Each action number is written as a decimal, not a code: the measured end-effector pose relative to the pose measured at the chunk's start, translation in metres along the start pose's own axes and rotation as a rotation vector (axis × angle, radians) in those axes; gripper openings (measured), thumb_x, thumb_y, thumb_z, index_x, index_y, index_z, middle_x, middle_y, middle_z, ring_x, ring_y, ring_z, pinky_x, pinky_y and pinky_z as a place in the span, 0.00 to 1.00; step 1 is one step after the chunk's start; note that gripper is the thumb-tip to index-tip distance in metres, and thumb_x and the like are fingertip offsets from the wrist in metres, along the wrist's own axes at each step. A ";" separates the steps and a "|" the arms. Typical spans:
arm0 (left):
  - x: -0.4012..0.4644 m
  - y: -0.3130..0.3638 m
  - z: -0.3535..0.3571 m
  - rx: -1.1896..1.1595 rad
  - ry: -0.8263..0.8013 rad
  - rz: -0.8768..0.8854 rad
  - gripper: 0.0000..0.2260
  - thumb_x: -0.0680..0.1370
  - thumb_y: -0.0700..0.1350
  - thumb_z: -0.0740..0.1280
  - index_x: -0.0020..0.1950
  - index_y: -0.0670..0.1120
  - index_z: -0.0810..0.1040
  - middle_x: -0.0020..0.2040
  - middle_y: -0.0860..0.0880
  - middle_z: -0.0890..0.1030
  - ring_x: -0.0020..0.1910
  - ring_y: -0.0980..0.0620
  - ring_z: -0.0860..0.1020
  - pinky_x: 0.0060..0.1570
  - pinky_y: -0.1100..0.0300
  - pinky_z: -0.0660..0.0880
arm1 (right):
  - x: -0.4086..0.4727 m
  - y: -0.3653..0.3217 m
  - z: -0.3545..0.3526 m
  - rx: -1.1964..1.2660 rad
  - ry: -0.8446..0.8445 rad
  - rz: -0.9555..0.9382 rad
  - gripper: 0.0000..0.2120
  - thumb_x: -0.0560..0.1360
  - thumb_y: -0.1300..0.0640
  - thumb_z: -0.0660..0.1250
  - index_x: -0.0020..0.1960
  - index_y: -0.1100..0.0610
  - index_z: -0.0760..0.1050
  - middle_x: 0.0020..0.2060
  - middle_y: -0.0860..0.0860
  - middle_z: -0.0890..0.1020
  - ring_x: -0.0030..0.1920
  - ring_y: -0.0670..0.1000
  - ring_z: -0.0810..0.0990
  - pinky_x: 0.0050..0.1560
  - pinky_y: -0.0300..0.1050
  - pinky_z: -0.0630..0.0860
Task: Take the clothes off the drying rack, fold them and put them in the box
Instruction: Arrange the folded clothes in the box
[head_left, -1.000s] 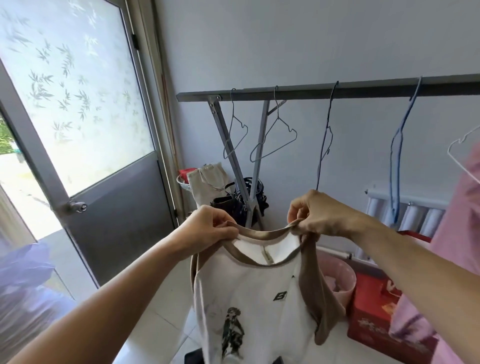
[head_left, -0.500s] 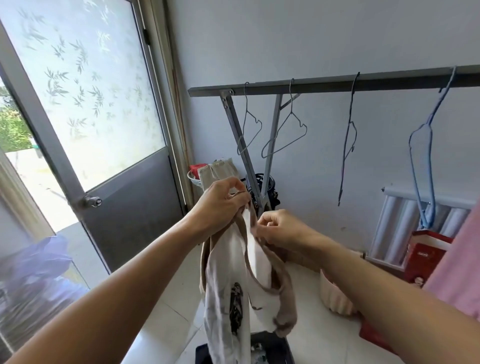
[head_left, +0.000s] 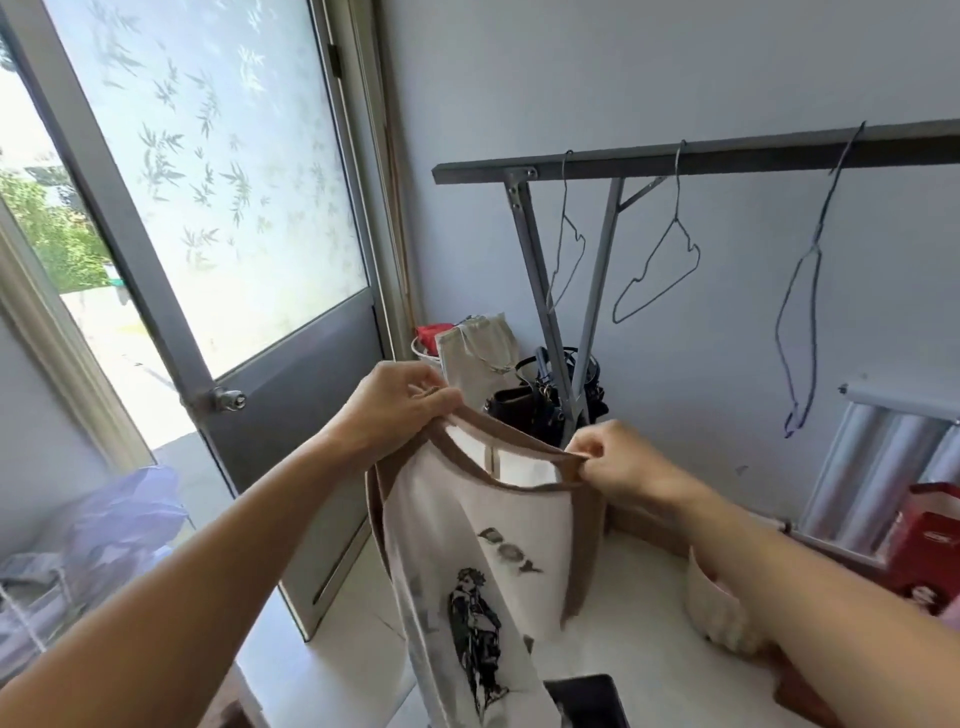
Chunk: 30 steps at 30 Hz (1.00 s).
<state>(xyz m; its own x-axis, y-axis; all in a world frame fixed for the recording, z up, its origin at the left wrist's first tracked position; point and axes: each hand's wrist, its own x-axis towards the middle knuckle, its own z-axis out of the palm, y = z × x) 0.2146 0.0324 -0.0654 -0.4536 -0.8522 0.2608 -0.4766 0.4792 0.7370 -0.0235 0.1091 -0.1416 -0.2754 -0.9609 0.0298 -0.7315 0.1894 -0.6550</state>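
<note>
Cream cotton T-shirt with brown collar and sleeve trim and a dark printed figure (head_left: 483, 566) hangs in mid-air, off the grey metal drying rack bar (head_left: 727, 156), held up in front of and below it. Left hand (head_left: 395, 410) pinches the left shoulder seam, fingers curled tight on the fabric, thumb on top. Right hand (head_left: 618, 457) pinches the right end of the collar, fingers clamped on the brown trim, knuckles up. Neckline is stretched open between the two hands, print facing the camera, body and one sleeve drooping toward the white tiled floor (head_left: 623, 623).

Step in hand, as I judge it: garment is already off the rack and being squared up for folding; fold not begun. Next move likely calls for an even grip at both shoulders, then bringing the sides or sleeves in, or laying it on a flat surface; no worktop is in view. Which container is the box I cannot tell; a red carton (head_left: 930, 540) sits low right of the rack, a dark object (head_left: 587, 699) lies below the shirt hem.

Both forearms reach forward and slightly up, left wrist higher than right, elbows out of frame.

Empty wire hangers (head_left: 654, 275) hang on the rack bar. Dark bags (head_left: 545, 400) sit at the rack's foot. Frosted-glass door (head_left: 208, 208) stands left of the rack.
</note>
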 end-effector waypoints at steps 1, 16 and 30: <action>0.003 -0.011 -0.008 -0.048 -0.046 -0.039 0.11 0.72 0.55 0.74 0.42 0.48 0.84 0.37 0.50 0.85 0.33 0.58 0.81 0.37 0.63 0.76 | 0.005 -0.004 -0.007 0.092 0.006 -0.012 0.14 0.69 0.67 0.64 0.34 0.50 0.79 0.33 0.45 0.82 0.39 0.47 0.81 0.43 0.43 0.77; 0.048 -0.077 -0.065 -0.293 -0.658 0.023 0.27 0.64 0.56 0.81 0.42 0.34 0.78 0.38 0.43 0.74 0.38 0.47 0.71 0.39 0.62 0.69 | 0.022 -0.057 -0.057 0.516 -0.323 -0.112 0.11 0.68 0.51 0.59 0.38 0.59 0.71 0.30 0.53 0.75 0.29 0.48 0.73 0.29 0.35 0.70; 0.048 -0.052 -0.024 -0.406 -0.132 0.095 0.15 0.73 0.52 0.67 0.46 0.39 0.76 0.37 0.47 0.79 0.35 0.55 0.76 0.33 0.67 0.74 | 0.015 -0.018 -0.079 0.428 -0.100 -0.277 0.10 0.80 0.60 0.62 0.46 0.60 0.81 0.37 0.47 0.83 0.41 0.41 0.79 0.44 0.33 0.73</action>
<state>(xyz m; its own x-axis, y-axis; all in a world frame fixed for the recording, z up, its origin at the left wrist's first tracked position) 0.2357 -0.0381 -0.0763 -0.5857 -0.7618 0.2766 -0.1058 0.4102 0.9058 -0.0634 0.1075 -0.0697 -0.0315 -0.9818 0.1873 -0.4424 -0.1543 -0.8834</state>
